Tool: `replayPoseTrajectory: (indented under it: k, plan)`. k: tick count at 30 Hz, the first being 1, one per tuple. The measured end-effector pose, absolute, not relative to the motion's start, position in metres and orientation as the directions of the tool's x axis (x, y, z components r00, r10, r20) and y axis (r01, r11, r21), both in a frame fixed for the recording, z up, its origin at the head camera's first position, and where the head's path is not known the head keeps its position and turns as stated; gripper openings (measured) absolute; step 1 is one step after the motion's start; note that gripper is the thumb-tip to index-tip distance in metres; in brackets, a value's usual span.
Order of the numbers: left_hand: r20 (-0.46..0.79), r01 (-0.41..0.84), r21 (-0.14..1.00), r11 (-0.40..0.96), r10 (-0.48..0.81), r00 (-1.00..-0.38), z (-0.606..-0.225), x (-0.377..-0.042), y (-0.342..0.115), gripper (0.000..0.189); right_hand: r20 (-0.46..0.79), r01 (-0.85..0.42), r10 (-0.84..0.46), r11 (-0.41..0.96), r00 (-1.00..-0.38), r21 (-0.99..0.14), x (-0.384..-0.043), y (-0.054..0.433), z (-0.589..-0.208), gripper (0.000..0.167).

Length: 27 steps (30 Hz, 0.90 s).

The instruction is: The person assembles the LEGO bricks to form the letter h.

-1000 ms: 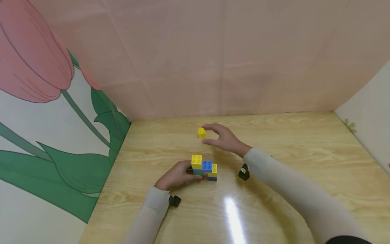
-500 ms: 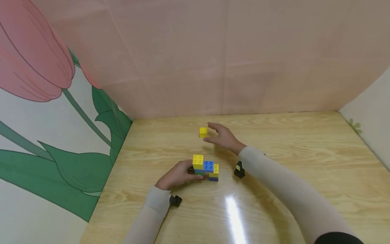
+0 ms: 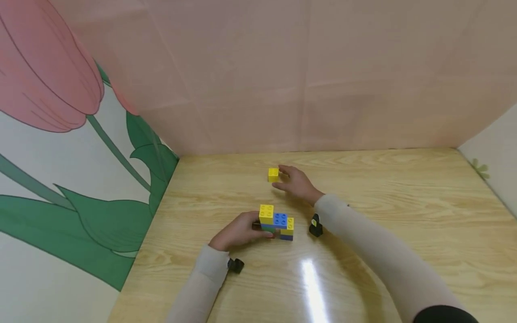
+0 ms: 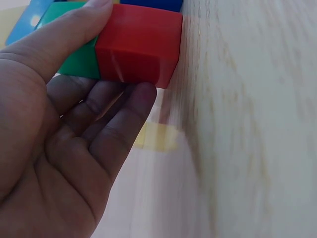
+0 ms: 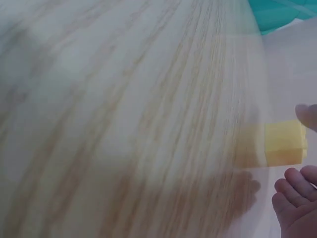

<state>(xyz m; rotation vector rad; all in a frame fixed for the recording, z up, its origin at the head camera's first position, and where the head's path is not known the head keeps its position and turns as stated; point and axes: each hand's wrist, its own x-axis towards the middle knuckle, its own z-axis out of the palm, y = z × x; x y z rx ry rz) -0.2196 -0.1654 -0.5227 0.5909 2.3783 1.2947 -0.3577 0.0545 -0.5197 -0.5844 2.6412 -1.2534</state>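
My left hand [image 3: 241, 232] grips a small model of toy building bricks [image 3: 280, 220] on the table. A yellow brick [image 3: 266, 214] tops its left end, beside a blue brick [image 3: 280, 219]. In the left wrist view, the thumb lies over a green brick [image 4: 81, 62] and a fingertip touches a red brick [image 4: 141, 42] below it. Farther back stands a loose yellow brick [image 3: 273, 175], upright on the table. My right hand [image 3: 298, 183] is just right of it, thumb and forefinger apart; in the right wrist view the brick [image 5: 285, 143] shows between thumb and fingers, apparently untouched.
The wooden table [image 3: 387, 197] meets a pink backdrop [image 3: 250, 89] at the back. A wall with a tulip picture [image 3: 52, 67] borders the left side, and a white wall [image 3: 497, 148] the right. Light glares off the front of the tabletop.
My right hand's fingers have drawn back slightly to the right from the loose yellow brick. That brick and the gripped model stay in place; the head view has shifted a little.
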Motion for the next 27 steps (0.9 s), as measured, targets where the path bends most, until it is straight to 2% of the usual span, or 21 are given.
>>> replayPoseTrajectory:
  k: [18,27]
  plan:
    - [-0.09,0.209,0.853,0.479,0.53,-0.843,-0.522,-0.22,-0.164,0.038,0.066,-0.282,-0.38,0.548,-0.923,-0.787,-0.369,0.047,-0.523,0.061]
    - [-0.093,0.204,0.854,0.478,0.526,-0.845,-0.523,-0.22,-0.164,0.038,0.063,-0.286,-0.362,0.603,-0.93,-0.745,-0.368,0.046,-0.525,0.051]
